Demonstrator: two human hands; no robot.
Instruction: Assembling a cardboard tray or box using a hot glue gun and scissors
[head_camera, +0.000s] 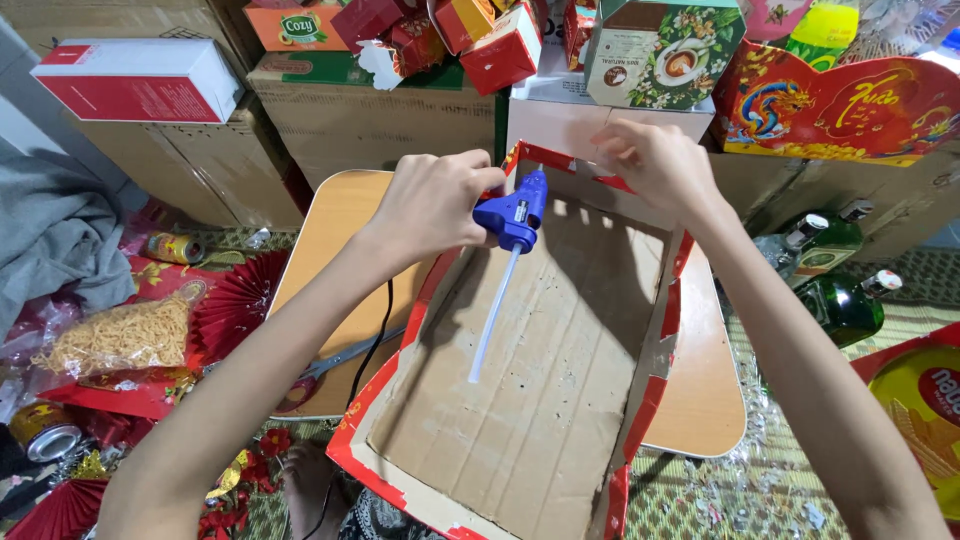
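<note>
Mid-gluing, the left hand (432, 205) grips a blue glue gun (515, 212) at the far wall of a red-edged cardboard tray (540, 390) overhanging the small wooden table's (330, 240) near edge; the right hand (655, 165) pinches that wall's rim. Judged next: a steady bead along the seam. Bottles (835, 270) crowd the right side.

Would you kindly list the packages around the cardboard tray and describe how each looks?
White box: top left on cartons, long, red-sided.
Orange box: top centre, flat, green label.
Red boxes: top centre, small, tumbled.
Green box: behind right hand, cup picture.
Red tray: top right, dragon motif.
</note>
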